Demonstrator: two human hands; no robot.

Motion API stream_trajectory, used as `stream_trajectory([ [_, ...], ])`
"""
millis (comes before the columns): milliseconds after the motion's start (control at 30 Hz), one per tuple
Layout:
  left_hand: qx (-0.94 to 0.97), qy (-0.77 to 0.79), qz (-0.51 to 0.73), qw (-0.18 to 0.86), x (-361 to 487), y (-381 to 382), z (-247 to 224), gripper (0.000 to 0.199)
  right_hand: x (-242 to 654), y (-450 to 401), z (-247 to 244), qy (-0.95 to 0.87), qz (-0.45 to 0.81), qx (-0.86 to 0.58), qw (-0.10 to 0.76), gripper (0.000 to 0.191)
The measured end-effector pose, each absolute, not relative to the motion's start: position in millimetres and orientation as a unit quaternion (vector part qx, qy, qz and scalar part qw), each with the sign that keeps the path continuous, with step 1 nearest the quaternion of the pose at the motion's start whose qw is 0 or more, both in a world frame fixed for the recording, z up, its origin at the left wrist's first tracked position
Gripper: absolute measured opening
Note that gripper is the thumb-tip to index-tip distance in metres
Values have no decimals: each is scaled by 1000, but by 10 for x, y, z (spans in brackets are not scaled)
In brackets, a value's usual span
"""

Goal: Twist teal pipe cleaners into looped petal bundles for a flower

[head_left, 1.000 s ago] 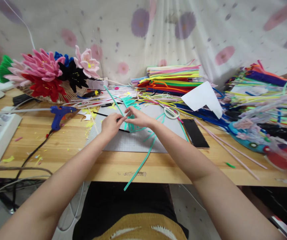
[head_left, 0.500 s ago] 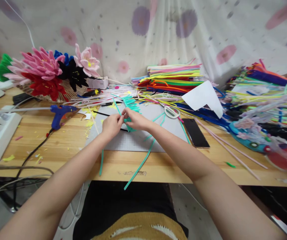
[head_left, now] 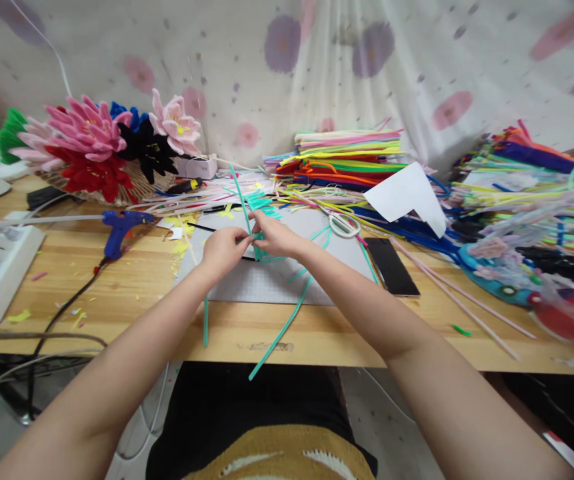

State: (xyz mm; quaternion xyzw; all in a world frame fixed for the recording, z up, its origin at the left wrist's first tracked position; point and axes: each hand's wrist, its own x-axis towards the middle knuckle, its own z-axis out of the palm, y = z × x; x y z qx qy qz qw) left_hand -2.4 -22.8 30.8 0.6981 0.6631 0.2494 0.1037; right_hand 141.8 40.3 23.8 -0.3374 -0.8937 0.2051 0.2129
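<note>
My left hand (head_left: 227, 248) and my right hand (head_left: 274, 237) meet over the grey mat (head_left: 227, 287), both with fingers pinched on a teal pipe cleaner (head_left: 240, 193) whose upper part rises between them, leaning left. Behind my right hand lies a bunch of short teal pieces (head_left: 261, 201). A long teal pipe cleaner (head_left: 287, 321) curves from the mat over the table's front edge, and another teal end (head_left: 205, 323) hangs below my left wrist. White-handled scissors (head_left: 344, 225) rest at the mat's right side.
A blue glue gun (head_left: 119, 230) lies at the left with its cord, near a white box (head_left: 11, 267). Fuzzy flowers (head_left: 87, 130) stand behind it. Pipe cleaner bundles (head_left: 349, 157), white paper (head_left: 407, 197) and a black phone (head_left: 393, 267) are at the right.
The teal pipe cleaner between my hands now stands taller and more upright. My left hand has shifted slightly right, its fingertips closer to my right hand's. The teal end below my left wrist has swung slightly.
</note>
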Motion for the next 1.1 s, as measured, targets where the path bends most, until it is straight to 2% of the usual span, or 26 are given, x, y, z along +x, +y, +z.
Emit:
stream_trajectory([
  [100, 680, 670, 282, 96, 8, -229, 341, 23, 1448, 437, 232, -892, 195, -338, 227, 37],
  [233, 668, 659, 311, 154, 6, -164, 311, 21, 1487, 479, 244, -908, 174, -332, 187, 19],
  [400, 644, 648, 326, 244, -1, -61, 235, 24, 1497, 466, 314, -932, 94, -330, 116, 20],
  [567, 658, 699, 220, 172, 84, -102, 387, 19, 1479, 413, 405, -937, 44, -339, 72, 22],
  [667, 635, 721, 214, 178, 120, -99, 446, 15, 1461, 389, 467, -937, 28, -340, 69, 23],
  [833, 515, 705, 339, 350, 105, 2, 414, 17, 1462, 412, 512, -930, 31, -349, 109, 22],
  [933, 464, 670, 392, 428, 85, 4, 417, 20, 1496, 459, 459, -923, 78, -343, 154, 24],
  [1000, 499, 682, 384, 372, 79, -50, 431, 18, 1519, 486, 415, -916, 133, -338, 173, 24],
  [1067, 582, 695, 357, 224, 77, -138, 444, 16, 1532, 501, 389, -908, 183, -334, 176, 22],
  [1100, 629, 683, 343, 140, 76, -186, 447, 22, 1535, 505, 387, -905, 201, -332, 174, 21],
])
